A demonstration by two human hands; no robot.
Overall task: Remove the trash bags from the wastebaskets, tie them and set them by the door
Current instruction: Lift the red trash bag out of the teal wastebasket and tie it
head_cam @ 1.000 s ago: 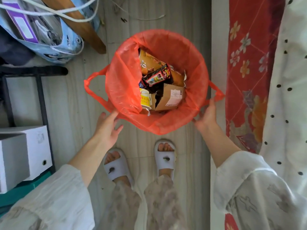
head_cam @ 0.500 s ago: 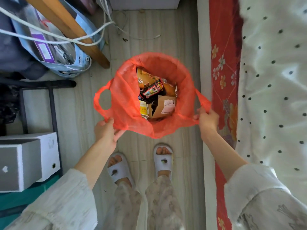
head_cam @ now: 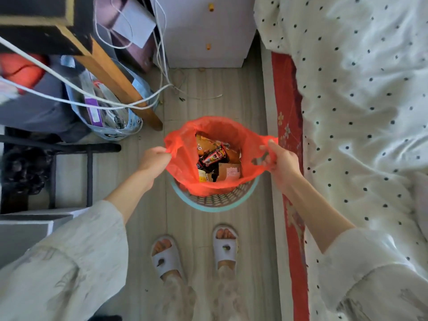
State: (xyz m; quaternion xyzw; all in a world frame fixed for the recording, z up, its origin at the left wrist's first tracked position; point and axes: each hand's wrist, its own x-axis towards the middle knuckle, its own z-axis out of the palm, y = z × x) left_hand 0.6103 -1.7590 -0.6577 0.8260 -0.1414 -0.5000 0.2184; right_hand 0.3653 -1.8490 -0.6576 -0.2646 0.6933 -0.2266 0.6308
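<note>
A red trash bag (head_cam: 185,158), its mouth open and stuffed with snack wrappers (head_cam: 214,156) and a torn cardboard box (head_cam: 228,173), sits partly raised out of a pale blue mesh wastebasket (head_cam: 215,201) on the wood-look floor (head_cam: 208,98); the bag's lower part is inside the basket while its top edges are pulled up and outward; the left hand (head_cam: 154,162) has its grip closed on the bag's left edge, and the right hand (head_cam: 281,162) has its grip closed on the right edge, the plastic bunched between the fingers; both arms wear loose pale sleeves (head_cam: 69,258); two feet in white slippers (head_cam: 166,258) stand just behind the basket; a bed with a dotted white cover (head_cam: 361,112) and a red floral sheet (head_cam: 288,107) runs along the right side; a white cabinet (head_cam: 203,33) stands beyond the basket; a wooden table leg (head_cam: 120,89), white cables (head_cam: 92,100) and a blue shopping bag (head_cam: 111,117) crowd the left.
</note>
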